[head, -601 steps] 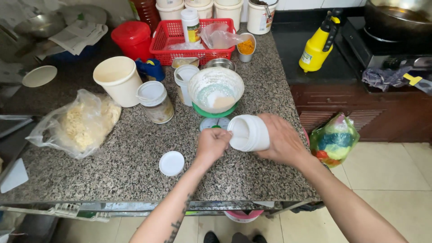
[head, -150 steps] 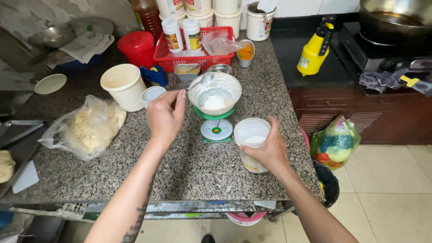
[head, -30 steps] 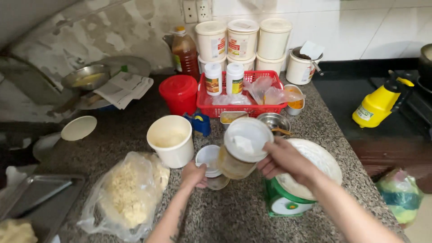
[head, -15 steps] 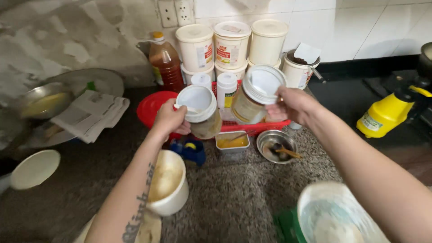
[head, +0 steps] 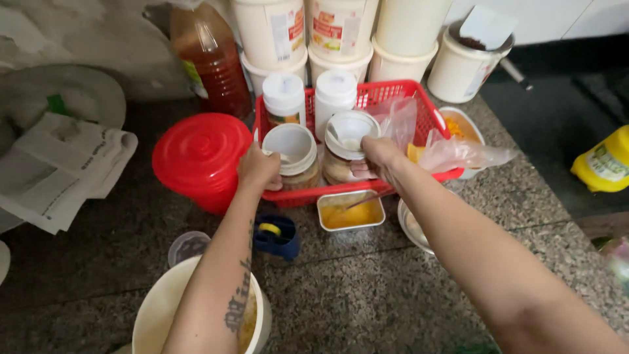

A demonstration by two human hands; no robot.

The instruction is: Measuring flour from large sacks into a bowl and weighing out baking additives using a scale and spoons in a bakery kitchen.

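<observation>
Over the red basket (head: 419, 111), the left hand (head: 259, 169) and right hand (head: 380, 157) each grip a white-lidded jar and should set both down upright, clear of the plastic bag (head: 452, 152).

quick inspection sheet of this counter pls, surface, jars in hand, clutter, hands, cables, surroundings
surface: speckled grey granite counter, dry as far as visible
job's things: two white-lidded glass jars, left jar and right jar, at the front of the red plastic basket
clutter: red lidded tub, cream plastic cup, small rectangular tray of yellow paste, blue dispenser, folded newspaper, clear plastic bags
hands: left hand grips the left jar; right hand grips the right jar
cables: nothing seen
surroundings: amber oil bottle, stacked white tubs along the wall, yellow bottle at right
</observation>
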